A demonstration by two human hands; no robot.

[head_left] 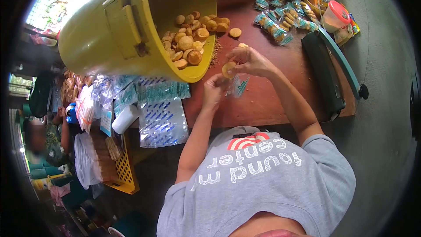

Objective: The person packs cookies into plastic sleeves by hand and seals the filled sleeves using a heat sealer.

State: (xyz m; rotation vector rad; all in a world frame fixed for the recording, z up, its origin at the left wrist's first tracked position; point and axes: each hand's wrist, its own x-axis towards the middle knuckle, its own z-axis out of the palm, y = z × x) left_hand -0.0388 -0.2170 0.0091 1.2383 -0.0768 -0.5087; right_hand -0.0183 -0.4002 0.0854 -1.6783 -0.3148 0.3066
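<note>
My right hand [251, 61] is closed with a round golden cookie [228, 70] between its fingers, at the mouth of a small clear plastic packet [240, 85] with teal print. Another cookie [243, 45] shows at the far side of that hand. My left hand [213, 89] pinches the packet's near left side; its fingertips are partly hidden. Both hands are over a red-brown table [263, 101]. Just beyond them, a large yellow tub [193, 75] lies tipped on its side, with many loose cookies [186, 43] spilling toward its rim.
Filled cookie packs [274, 27] lie at the far right. A heat sealer [323, 72] with a teal lever stands on the right edge, near a red-lidded container [337, 16]. Printed plastic sheets [163, 123] and a yellow crate [125, 166] are at left. Another person [52, 142] is at far left.
</note>
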